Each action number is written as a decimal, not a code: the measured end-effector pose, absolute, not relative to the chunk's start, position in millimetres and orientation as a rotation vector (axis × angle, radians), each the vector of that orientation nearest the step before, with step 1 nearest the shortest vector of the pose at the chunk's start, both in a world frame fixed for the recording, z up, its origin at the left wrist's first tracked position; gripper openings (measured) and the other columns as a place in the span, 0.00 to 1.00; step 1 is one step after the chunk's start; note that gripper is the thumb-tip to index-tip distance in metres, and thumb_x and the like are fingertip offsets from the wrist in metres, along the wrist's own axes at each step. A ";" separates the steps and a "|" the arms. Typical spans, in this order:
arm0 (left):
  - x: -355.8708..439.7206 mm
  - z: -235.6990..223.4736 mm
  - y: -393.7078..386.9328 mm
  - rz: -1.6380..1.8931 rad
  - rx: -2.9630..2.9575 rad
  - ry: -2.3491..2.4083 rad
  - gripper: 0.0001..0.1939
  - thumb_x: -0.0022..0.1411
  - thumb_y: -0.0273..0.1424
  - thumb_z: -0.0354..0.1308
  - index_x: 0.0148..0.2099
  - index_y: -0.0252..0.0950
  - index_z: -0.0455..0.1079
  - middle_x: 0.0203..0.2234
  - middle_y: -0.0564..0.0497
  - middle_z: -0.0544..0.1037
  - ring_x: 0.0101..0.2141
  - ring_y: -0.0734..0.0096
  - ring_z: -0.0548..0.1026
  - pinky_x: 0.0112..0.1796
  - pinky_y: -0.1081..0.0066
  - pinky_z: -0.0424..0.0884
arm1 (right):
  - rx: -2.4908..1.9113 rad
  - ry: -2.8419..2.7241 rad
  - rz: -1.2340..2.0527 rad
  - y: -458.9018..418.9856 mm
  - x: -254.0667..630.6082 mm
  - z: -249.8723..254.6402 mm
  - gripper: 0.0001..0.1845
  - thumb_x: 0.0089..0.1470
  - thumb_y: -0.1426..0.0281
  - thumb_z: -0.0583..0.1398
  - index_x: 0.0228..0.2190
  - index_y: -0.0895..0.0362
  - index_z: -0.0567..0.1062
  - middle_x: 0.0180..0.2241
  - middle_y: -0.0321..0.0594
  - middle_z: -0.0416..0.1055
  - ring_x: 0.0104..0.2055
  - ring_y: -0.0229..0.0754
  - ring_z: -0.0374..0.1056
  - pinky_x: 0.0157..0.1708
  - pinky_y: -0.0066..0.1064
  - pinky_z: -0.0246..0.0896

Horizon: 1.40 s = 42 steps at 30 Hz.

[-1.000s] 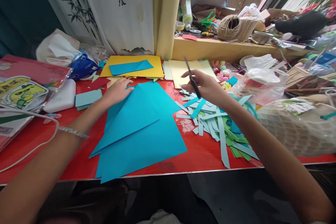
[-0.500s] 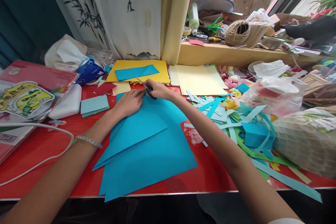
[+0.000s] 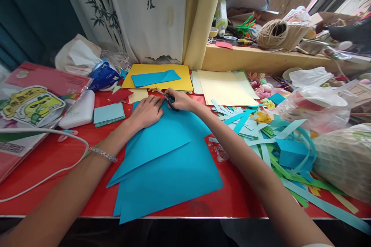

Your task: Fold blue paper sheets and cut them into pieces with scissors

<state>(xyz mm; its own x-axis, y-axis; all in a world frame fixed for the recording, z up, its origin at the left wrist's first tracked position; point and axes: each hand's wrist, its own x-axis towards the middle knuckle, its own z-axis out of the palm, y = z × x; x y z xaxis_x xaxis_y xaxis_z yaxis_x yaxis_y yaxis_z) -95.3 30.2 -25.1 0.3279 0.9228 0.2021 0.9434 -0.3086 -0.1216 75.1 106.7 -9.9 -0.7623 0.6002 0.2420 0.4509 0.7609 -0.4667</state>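
Blue paper (image 3: 174, 179) is spread in overlapping layers on the red surface (image 3: 237, 197), its far end partly covered by the left hand (image 3: 147, 112), which is laid palm down with its fingers extended, so that most of the paper is seen on the near side of that hand. Just beside those fingers, near the paper's far edge, dark-handled scissors (image 3: 171, 102) are grasped by the right hand (image 3: 182, 100). Beyond both hands a yellow sheet (image 3: 185, 77) is placed, and cut strips (image 3: 264, 149) are heaped to the paper's right.
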 end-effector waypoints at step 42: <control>-64.3 28.9 -107.6 0.034 -2.087 -2.086 0.20 0.66 0.35 0.42 0.45 0.26 0.71 0.41 0.33 0.72 0.43 0.46 0.71 0.34 0.59 0.69 | -0.993 -2.408 0.632 79.6 72.1 20.5 0.19 0.57 0.68 0.51 0.50 0.59 0.61 0.43 0.50 0.72 0.39 0.48 0.70 0.35 0.36 0.63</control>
